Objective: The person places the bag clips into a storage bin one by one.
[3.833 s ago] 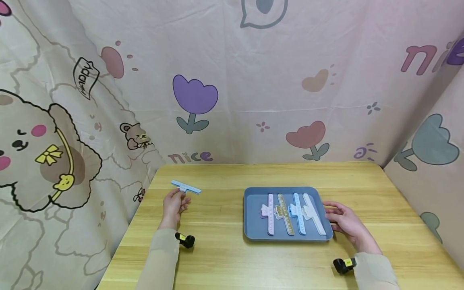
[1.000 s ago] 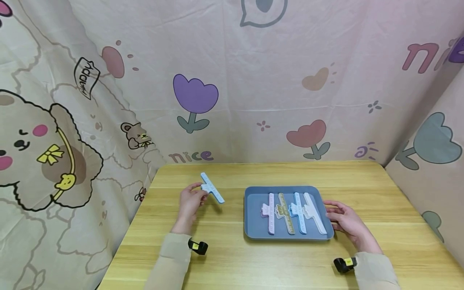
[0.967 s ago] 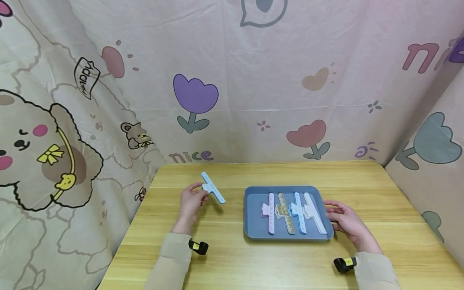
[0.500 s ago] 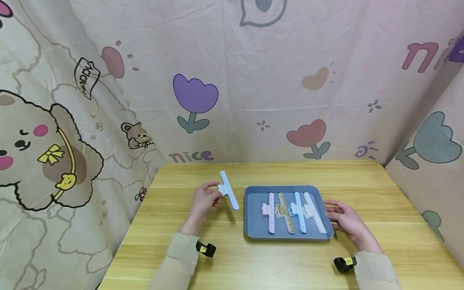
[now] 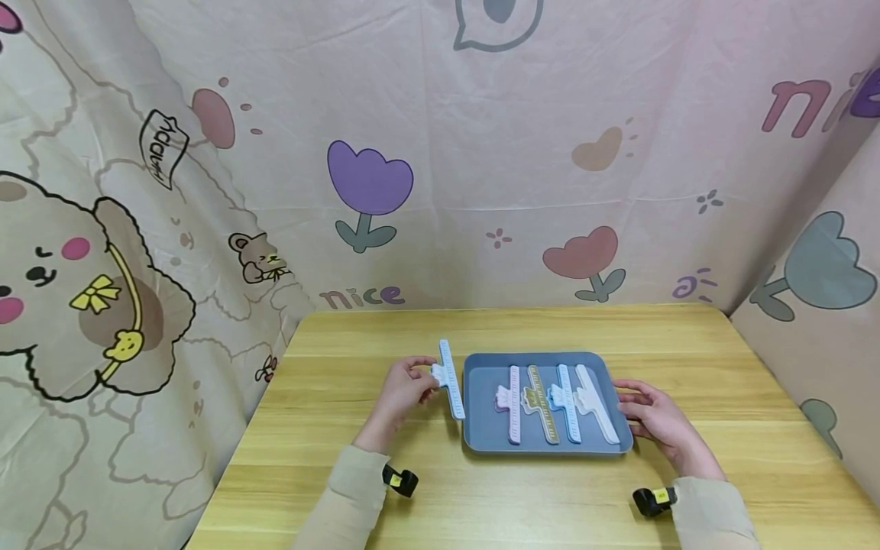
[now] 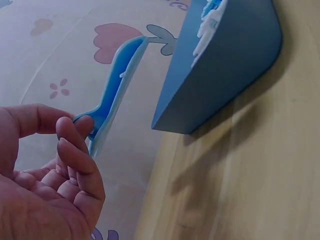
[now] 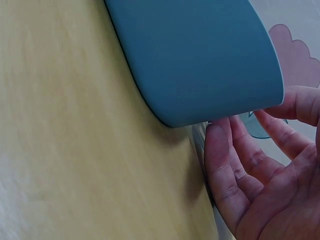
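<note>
My left hand [image 5: 406, 389] pinches a light blue long clip [image 5: 450, 382] with ruler markings by its bear-shaped grip. The clip hangs above the table at the left edge of the blue-grey tray [image 5: 481, 445]; in the left wrist view the same clip [image 6: 117, 80] shows its darker blue inner side. Inside the tray lie a pink clip [image 5: 514, 405], a brown clip [image 5: 543, 405], a blue clip [image 5: 569, 405] and a white clip [image 5: 596, 405], side by side. My right hand [image 5: 656, 420] rests its fingertips against the tray's right end; in the right wrist view its fingers [image 7: 217, 145] touch the tray wall.
The wooden table [image 5: 536, 504] runs back to a printed curtain [image 5: 467, 252]. More curtain hangs along the left and right sides. Each wrist carries a small black camera, such as the left wrist camera [image 5: 400, 481].
The left hand picked up the light blue clip from the table's left side, turned it more lengthwise and carried it right to the tray's edge. The right hand and tray look unmoved.
</note>
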A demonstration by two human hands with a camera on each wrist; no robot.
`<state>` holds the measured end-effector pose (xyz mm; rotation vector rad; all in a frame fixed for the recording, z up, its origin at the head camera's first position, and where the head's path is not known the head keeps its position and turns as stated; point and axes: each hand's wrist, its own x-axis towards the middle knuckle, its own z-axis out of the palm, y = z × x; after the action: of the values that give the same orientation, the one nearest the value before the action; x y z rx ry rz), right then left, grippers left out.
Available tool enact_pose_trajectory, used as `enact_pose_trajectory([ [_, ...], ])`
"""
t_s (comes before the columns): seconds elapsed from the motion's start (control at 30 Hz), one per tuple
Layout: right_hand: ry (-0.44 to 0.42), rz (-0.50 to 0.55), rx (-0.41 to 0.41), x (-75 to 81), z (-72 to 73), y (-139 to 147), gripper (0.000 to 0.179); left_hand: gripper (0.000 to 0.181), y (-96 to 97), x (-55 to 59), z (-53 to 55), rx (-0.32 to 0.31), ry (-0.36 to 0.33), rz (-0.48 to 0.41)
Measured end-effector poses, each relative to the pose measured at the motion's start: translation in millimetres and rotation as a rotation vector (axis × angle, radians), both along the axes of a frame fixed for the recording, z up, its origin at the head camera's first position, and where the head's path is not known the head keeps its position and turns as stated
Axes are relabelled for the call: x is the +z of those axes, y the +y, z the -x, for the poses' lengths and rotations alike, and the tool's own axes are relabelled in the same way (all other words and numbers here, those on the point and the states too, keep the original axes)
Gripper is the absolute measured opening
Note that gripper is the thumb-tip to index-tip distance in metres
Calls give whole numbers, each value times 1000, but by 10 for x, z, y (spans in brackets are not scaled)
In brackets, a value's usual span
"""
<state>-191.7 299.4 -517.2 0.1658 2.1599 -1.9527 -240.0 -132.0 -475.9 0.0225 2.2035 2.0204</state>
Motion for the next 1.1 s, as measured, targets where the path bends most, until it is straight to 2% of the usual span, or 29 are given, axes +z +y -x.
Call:
enact_pose_trajectory([
  [0.27, 26, 31, 29, -45, 13, 52, 49, 41, -43, -58, -19, 6, -18, 81],
  [0.47, 8, -2, 1, -10, 5, 4, 54, 43, -51, -116, 3, 15, -22, 130],
  [0.8, 12, 6, 1, -20, 6, 14, 53, 40, -36, -123, 7, 36, -43, 191],
  [1.1, 23, 10, 7, -19, 1, 18, 53, 43, 22, -184, 23, -5, -50, 211],
])
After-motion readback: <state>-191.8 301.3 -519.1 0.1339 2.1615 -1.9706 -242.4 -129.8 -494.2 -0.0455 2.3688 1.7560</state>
